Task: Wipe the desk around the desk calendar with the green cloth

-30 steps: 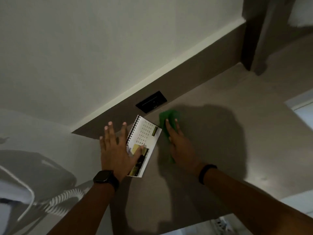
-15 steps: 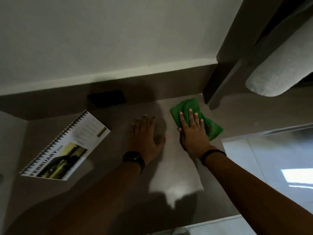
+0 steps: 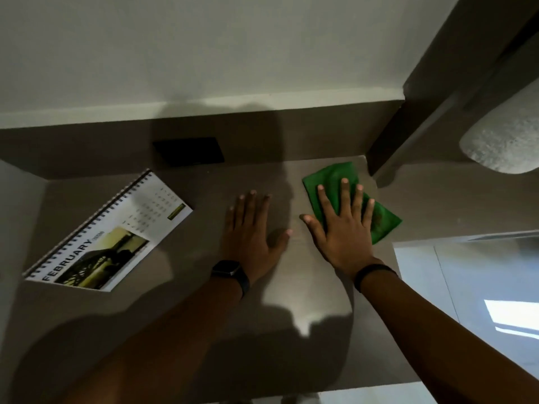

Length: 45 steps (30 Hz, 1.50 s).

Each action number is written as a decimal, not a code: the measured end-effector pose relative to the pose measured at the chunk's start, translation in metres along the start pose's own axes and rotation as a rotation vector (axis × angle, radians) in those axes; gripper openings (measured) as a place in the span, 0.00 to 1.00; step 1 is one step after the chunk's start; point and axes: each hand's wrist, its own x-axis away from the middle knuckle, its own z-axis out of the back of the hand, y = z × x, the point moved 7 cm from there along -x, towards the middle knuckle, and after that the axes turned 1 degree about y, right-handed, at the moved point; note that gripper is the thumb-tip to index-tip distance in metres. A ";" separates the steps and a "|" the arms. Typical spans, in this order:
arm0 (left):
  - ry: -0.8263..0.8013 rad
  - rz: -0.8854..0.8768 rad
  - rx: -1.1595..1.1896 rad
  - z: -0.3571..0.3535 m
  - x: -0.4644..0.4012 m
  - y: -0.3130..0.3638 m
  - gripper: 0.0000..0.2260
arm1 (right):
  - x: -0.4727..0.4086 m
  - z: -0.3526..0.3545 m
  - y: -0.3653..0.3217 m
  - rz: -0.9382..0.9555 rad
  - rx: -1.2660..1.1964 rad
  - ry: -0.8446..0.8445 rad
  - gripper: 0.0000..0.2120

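Head view: right hand [image 3: 345,228], fingers spread, presses cloth [image 3: 379,218] flat to wipe; left hand [image 3: 250,228], fingers spread, braces on table [image 3: 186,287], calendar [image 3: 116,231] apart.

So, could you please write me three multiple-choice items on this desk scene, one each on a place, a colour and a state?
1. Where does the white spiral-bound desk calendar lie on the grey-brown desk?
A. left of both hands
B. between the hands
C. under the cloth

2. What colour is the crumpled cloth?
A. yellow
B. green
C. blue

3. How is the right hand?
A. clenched in a fist
B. lifted clear
C. flat, fingers spread on the cloth

Answers: A, it lies left of the left hand; B, it is bright green; C, palm down, fingers splayed.
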 end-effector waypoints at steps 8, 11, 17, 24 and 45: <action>0.702 0.595 0.798 0.075 0.151 -0.098 0.46 | 0.011 0.003 -0.177 0.237 -0.692 -0.161 0.25; 0.816 0.776 0.921 0.088 0.189 -0.142 0.46 | 0.009 -0.011 -0.238 0.240 -0.818 -0.299 0.29; 0.763 0.696 0.963 0.100 0.187 -0.177 0.34 | 0.008 -0.025 -0.282 0.213 -0.925 -0.315 0.33; 0.667 0.605 1.011 0.117 0.159 -0.217 0.45 | 0.019 -0.026 -0.286 0.194 -1.048 -0.201 0.34; 0.497 0.422 0.588 0.173 0.084 -0.246 0.45 | 0.046 -0.035 -0.279 0.025 -1.010 -0.179 0.43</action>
